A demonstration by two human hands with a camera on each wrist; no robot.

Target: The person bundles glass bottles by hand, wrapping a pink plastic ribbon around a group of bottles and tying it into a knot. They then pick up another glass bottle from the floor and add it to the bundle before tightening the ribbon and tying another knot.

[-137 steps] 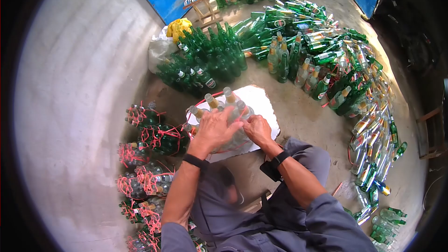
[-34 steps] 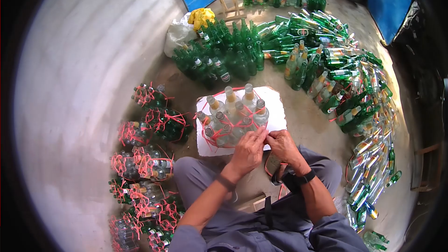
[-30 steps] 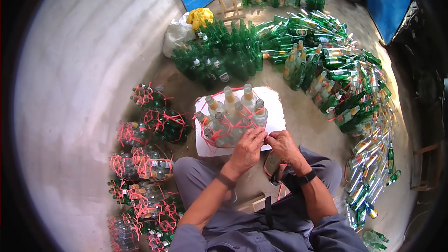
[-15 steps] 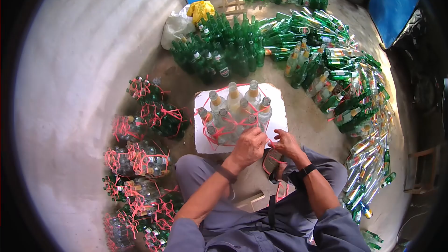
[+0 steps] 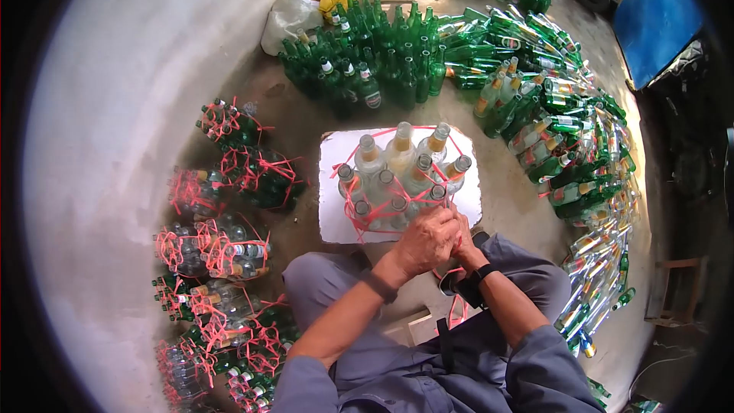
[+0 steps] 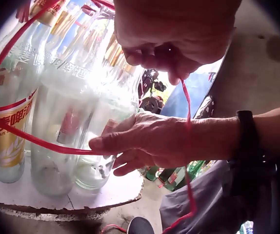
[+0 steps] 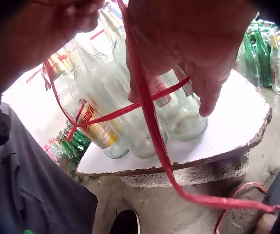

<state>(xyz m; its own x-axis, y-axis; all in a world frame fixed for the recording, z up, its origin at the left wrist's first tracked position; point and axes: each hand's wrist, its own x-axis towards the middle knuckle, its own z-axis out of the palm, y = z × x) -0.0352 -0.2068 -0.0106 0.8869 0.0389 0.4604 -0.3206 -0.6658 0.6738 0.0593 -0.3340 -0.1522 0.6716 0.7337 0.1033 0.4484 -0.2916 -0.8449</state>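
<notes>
All together, treat clear bottles (image 5: 400, 156) at eleven o'clock from hands as heavy, slippery and fragile, gripping low down, with soft red strip (image 6: 47, 145) pinched in left hand (image 6: 174, 31) and, seemingly, right hand (image 6: 164, 139).

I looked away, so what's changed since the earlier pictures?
The left hand has moved rightward over the clear glass bottles to their near corner; the right hand, briefly apart from it, is close again. Unchanged: bottles upright on the white board, red plastic ribbon around them.
</notes>
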